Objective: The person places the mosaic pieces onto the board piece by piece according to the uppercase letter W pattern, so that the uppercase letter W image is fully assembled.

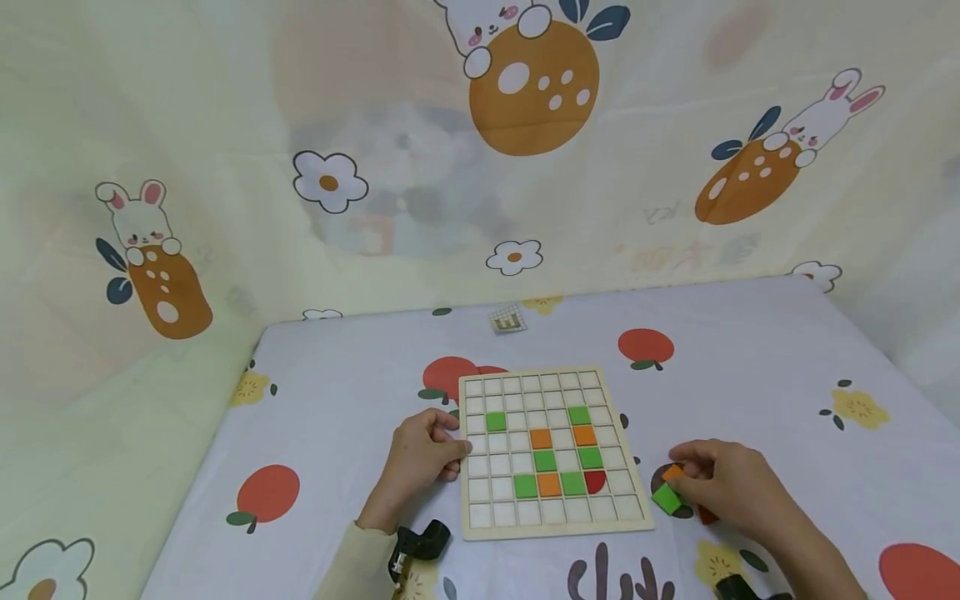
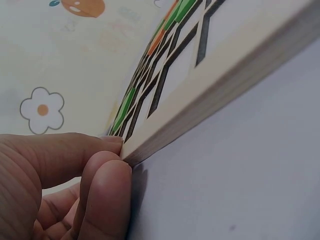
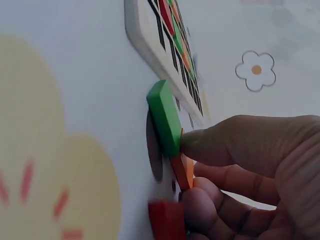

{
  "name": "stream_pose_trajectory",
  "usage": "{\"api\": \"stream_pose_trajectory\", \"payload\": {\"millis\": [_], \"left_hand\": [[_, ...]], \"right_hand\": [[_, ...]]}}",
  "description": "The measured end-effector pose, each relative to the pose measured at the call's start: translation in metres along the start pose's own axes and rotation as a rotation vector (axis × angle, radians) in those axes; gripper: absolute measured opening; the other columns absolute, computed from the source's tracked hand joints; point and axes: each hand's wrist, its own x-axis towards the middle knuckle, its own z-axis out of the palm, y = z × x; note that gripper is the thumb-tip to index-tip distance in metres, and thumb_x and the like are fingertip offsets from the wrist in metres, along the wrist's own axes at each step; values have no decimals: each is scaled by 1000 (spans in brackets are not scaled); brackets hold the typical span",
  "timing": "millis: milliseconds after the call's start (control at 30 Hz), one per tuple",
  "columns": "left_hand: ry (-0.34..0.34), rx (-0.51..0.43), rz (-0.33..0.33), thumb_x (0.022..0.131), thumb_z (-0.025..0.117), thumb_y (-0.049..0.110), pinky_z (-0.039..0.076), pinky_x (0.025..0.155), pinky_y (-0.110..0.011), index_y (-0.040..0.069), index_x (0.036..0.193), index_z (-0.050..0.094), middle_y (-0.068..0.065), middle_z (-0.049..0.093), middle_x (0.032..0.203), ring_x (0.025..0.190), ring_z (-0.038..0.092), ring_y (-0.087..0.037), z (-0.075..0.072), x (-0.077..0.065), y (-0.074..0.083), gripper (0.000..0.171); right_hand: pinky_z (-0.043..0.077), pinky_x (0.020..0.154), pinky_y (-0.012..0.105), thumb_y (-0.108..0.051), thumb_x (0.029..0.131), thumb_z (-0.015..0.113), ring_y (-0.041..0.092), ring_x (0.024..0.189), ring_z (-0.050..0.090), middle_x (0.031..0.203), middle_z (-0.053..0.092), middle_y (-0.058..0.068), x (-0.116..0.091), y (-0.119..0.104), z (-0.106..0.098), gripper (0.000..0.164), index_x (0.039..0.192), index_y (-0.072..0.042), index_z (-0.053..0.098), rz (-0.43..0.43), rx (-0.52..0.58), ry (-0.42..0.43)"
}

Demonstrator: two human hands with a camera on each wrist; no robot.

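A square wooden grid board (image 1: 558, 527) lies flat, with several green and orange square tiles and one red tile (image 1: 595, 482) with a rounded corner set in its cells. At its left edge my left hand (image 1: 420, 450) grips the rim, thumb and fingertip at the wooden frame (image 2: 200, 100). Off the board's right side my right hand (image 1: 731, 483) pinches an orange tile (image 3: 186, 172) between thumb and fingers. Against it leans a green tile (image 3: 166, 120), its near end right at the thumb tip. A red block (image 3: 167, 220) lies under the fingers, partly hidden.
A small clear packet (image 1: 508, 320) with a grid pattern lies behind the board. The table is covered by a white cloth (image 1: 352, 375) printed with fruit and flowers. A patterned curtain (image 1: 405, 275) hangs along the back and sides. Black wrist mounts (image 1: 423, 542) sit at both wrists.
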Motion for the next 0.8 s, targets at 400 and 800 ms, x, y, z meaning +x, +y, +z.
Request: {"api": "stream_pose_trajectory", "payload": {"millis": [400, 800], "left_hand": [[-3, -3, 4, 86, 82, 2, 59, 51, -26, -2, 109, 64, -8, 60, 76, 52, 63, -10, 0, 0, 0, 29], [-2, 1, 5, 87, 82, 2, 59, 51, -25, -2, 109, 64, -8, 61, 76, 52, 63, -10, -1, -1, 1, 28]], "right_hand": [[49, 45, 28, -12, 83, 79, 18, 60, 55, 87, 56, 5, 4, -14, 2, 17, 98, -6, 76, -40, -1, -58], [48, 54, 23, -8, 87, 81, 15, 71, 55, 81, 64, -3, 13, -16, 6, 19, 105, -11, 77, -164, 15, -11]]}}
